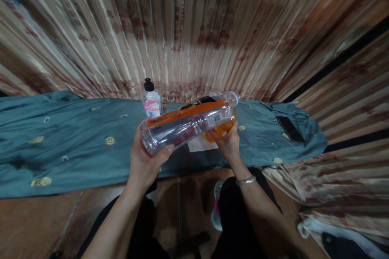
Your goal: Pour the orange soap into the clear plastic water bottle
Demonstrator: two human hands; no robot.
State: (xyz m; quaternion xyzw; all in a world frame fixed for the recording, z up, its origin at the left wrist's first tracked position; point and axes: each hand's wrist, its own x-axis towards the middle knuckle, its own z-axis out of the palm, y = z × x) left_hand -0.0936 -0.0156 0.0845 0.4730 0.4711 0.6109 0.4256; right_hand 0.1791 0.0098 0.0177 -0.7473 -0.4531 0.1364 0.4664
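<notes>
The clear bottle (191,121), with its orange and black label, is held lengthwise over the middle of the desk (86,158), its base toward the near edge and its neck pointing toward the right end. The person's left hand (148,162) is clamped on the base, thumb along the near side. The right hand (229,139), a silvery bracelet (245,181) at its wrist, is closed on an orange container (228,124) — partly hidden behind the clear bottle. Whether that hand also touches the clear bottle cannot be told.

A white sheet (199,145) shows below the orange container, near the desk's front edge. A black-capped bottle (152,104) stands upright by the back edge, left of the middle. A dark phone (290,128) lies near the right end — on the blue-green, pineapple-printed cloth (258,145) covering the desk.
</notes>
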